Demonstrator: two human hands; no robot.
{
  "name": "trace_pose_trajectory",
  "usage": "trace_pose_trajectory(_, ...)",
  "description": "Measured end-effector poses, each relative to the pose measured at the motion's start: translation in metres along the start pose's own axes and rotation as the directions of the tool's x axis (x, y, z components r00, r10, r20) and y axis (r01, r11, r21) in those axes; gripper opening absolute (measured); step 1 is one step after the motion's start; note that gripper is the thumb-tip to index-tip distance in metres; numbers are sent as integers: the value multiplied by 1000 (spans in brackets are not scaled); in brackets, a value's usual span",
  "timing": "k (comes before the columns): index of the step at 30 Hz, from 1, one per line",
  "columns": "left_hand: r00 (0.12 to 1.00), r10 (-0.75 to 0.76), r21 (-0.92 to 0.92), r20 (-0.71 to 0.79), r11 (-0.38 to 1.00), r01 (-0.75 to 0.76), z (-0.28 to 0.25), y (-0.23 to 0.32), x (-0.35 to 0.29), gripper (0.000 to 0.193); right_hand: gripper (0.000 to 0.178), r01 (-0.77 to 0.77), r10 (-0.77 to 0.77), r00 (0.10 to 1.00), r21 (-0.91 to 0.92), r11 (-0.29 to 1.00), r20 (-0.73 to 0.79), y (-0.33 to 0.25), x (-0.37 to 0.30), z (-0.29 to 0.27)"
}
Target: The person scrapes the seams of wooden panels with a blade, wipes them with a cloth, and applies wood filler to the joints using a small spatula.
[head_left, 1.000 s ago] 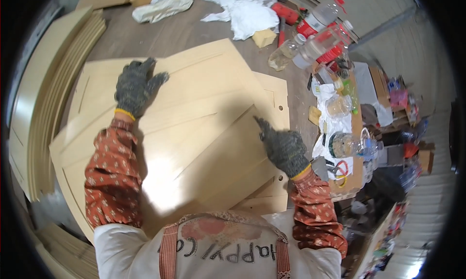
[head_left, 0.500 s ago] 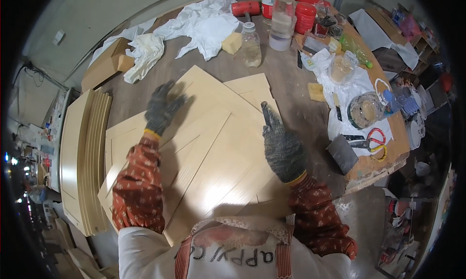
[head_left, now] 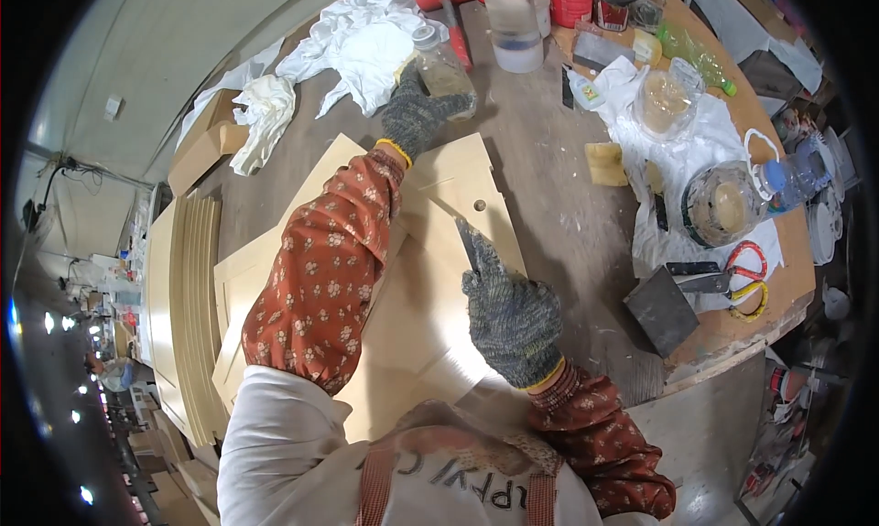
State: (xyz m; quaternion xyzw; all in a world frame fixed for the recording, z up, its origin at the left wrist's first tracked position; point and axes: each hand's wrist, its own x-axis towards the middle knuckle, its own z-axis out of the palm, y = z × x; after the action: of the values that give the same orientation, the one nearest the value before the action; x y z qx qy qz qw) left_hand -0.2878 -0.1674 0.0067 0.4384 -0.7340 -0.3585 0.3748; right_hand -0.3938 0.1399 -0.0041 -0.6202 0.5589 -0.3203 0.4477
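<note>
Head view: left hand in a dark grey knit glove with yellow cuff (head_left: 414,114) reaches forward past the panels, arm nearly straight, thumb out to the right across the small clear bottle with white cap (head_left: 441,66). A sliver of a pale yellow block (head_left: 403,65) shows at its fingertips; can't tell if the fingers are clamped on anything.

Right hand in a matching glove (head_left: 515,320) is over the cream, smooth-faced flat panel (head_left: 417,311), elbow bent, index finger pointing forward, other fingers bunched together. Thin dark pointed strip (head_left: 468,244) beside the index; can't tell if gripped.

Panels overlap askew in front of the torso, top one glossy under the light. A cream panel with a round hole (head_left: 474,164) pokes out beyond it. More cream boards (head_left: 188,315) stand packed on edge at left. Crumpled white cloth (head_left: 366,45) lies ahead, dark rectangular block (head_left: 661,312) at right.

Containers: small bottle holds murky liquid; tall clear plastic bottle (head_left: 515,27) has clear liquid. Squat clear jar (head_left: 700,206) and clear plastic cup (head_left: 666,91) both hold beige stuff. Green plastic bottle (head_left: 696,57) lies on its side, contents unclear.
</note>
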Motion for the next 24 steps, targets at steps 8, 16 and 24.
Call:
trace_pose_trajectory(8,999,-26,-23,-22,999,25,13,-5,10,72,55,16,-8,1000,386,922,-23,0,-4,5)
trace_pose_trajectory(16,874,459,410,159,774,-482,-58,-20,-9,33,58,-6,34,999,682,731,-27,7,-9,15)
trace_pose_trajectory(24,979,32,559,200,817,-140,-183,75,-141,69,60,52,1,994,480,876,-110,-1,2,6)
